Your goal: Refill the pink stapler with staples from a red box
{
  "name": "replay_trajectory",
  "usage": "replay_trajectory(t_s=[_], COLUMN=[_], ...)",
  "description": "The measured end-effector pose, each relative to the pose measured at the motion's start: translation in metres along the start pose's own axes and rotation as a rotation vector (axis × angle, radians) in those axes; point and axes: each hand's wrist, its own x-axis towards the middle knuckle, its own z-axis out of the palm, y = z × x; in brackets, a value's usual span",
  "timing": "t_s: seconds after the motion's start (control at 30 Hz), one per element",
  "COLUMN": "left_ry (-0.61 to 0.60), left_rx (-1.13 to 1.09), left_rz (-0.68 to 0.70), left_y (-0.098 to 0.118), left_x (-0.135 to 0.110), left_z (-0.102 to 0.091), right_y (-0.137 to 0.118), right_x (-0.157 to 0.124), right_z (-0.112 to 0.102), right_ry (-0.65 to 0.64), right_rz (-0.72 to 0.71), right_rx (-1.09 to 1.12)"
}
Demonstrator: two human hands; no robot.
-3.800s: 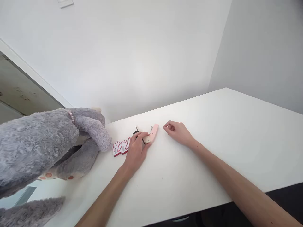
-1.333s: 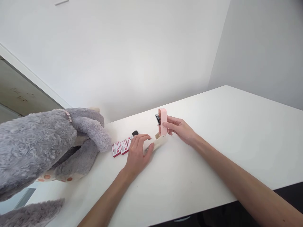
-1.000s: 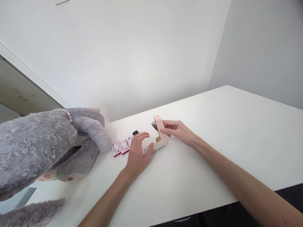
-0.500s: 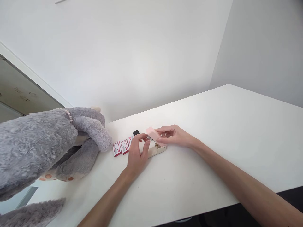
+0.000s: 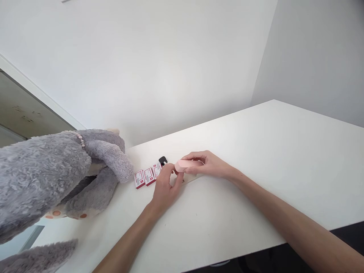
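Note:
A pink stapler [image 5: 184,165] is held a little above the table, in front of me. My right hand [image 5: 206,163] grips it from the right, fingers over the far side and thumb along the near side. The fingertips and thumb of my left hand [image 5: 166,184] close on its left end; what exactly they pinch there is hidden. Under my hands lies a long cream-coloured piece [image 5: 194,178], mostly covered, and I cannot tell whether it joins the stapler. Left of my left hand stand three small red-and-white boxes [image 5: 148,176] in a row.
A small black object [image 5: 163,160] with a pale part lies behind the boxes. A large grey plush toy [image 5: 48,163] takes up the left side. The white table [image 5: 270,163] meets a white wall [image 5: 170,68] at the back.
The pink stapler body has turned to lie more level, covering the metal part that showed before. More of the cream piece is hidden now. My left fingers have moved slightly lower.

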Motion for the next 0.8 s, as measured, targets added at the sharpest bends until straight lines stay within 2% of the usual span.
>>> replay_trajectory(t_s=[0.1,0.23,0.6,0.8], left_ry=[-0.019,-0.043,-0.168,-0.232], left_rx=[-0.02,-0.04,-0.08,-0.066], left_rz=[0.03,-0.011,-0.021,-0.02], left_y=[0.001,0.001,0.0,0.001], left_x=[0.001,0.001,0.001,0.001], left_z=[0.001,0.0,-0.002,0.0], right_y=[0.001,0.001,-0.02,-0.006], right_x=[0.0,0.001,-0.012,-0.004], right_z=[0.0,-0.001,-0.003,-0.005], right_ry=[-0.002,0.012,-0.031,-0.023], right_rz=[0.037,0.063,0.011,0.013], right_rx=[0.041,0.053,0.151,0.154])
